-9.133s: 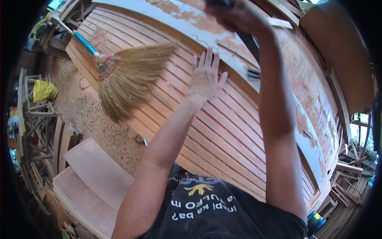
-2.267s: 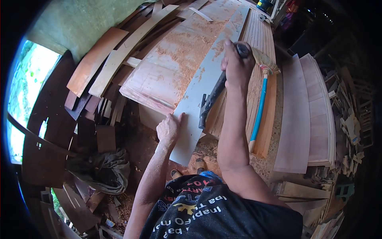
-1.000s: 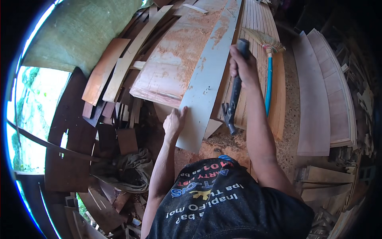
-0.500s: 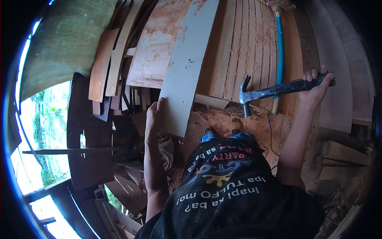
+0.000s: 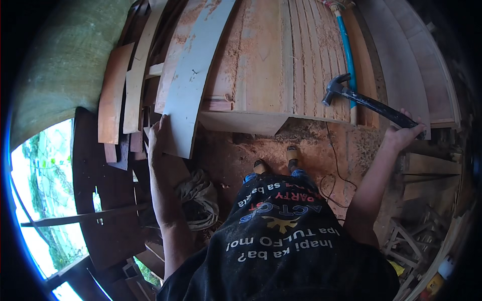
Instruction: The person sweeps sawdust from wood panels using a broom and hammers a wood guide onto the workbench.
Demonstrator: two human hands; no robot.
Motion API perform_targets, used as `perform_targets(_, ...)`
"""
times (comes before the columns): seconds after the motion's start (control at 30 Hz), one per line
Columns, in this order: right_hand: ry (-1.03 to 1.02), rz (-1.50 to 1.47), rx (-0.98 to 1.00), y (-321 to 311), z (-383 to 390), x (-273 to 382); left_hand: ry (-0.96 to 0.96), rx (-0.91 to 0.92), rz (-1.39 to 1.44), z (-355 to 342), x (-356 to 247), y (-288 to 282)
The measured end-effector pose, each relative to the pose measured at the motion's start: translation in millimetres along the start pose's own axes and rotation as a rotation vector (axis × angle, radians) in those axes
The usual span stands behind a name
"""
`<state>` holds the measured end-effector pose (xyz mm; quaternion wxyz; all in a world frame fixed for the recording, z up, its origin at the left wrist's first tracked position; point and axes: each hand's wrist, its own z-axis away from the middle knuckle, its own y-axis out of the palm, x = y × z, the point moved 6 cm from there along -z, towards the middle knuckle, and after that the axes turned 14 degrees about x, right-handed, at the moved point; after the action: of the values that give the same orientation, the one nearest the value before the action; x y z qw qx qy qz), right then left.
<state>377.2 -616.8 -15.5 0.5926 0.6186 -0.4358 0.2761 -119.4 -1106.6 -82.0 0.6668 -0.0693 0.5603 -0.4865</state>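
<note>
My right hand (image 5: pixel 403 131) grips a claw hammer (image 5: pixel 371 104) near the end of its dark handle, with the metal head held up to the left, over the sawdust-strewn boards. My left hand (image 5: pixel 157 134) is closed on the left edge of a long pale board (image 5: pixel 182 95), close to its near end. The fingers that reach under or behind this board are partly hidden. A nail (image 5: pixel 195 71) sticks up from the board's face, well beyond the left hand.
A blue-green broom handle (image 5: pixel 346 47) lies along grooved planks (image 5: pixel 311 65) covered in sawdust. Narrow boards (image 5: pixel 116 95) are stacked at the left. A crumpled grey cloth sack (image 5: pixel 198 198) and a dark cable (image 5: pixel 341 175) lie on the floor by my feet. Wood scraps (image 5: pixel 409 241) sit at the lower right.
The pale board and my left hand have shifted left. The hammer has tilted, its head moving right and up and its handle end lower, with my right hand lower too.
</note>
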Motion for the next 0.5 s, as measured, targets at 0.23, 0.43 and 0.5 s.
perform_targets(0.23, 0.095, -0.007, 0.157, -90, 33, 10, 0.031, -0.013, -0.004, -13, 41, -14)
perform_targets(0.43, 0.509, 0.652, 0.384, -127, 100, 6, -0.011, -0.053, -0.109, -12, 33, -8)
perform_targets(0.5, 0.703, 0.736, 0.631, -110, 131, -1, -0.107, -0.074, -0.193, -14, 47, -14)
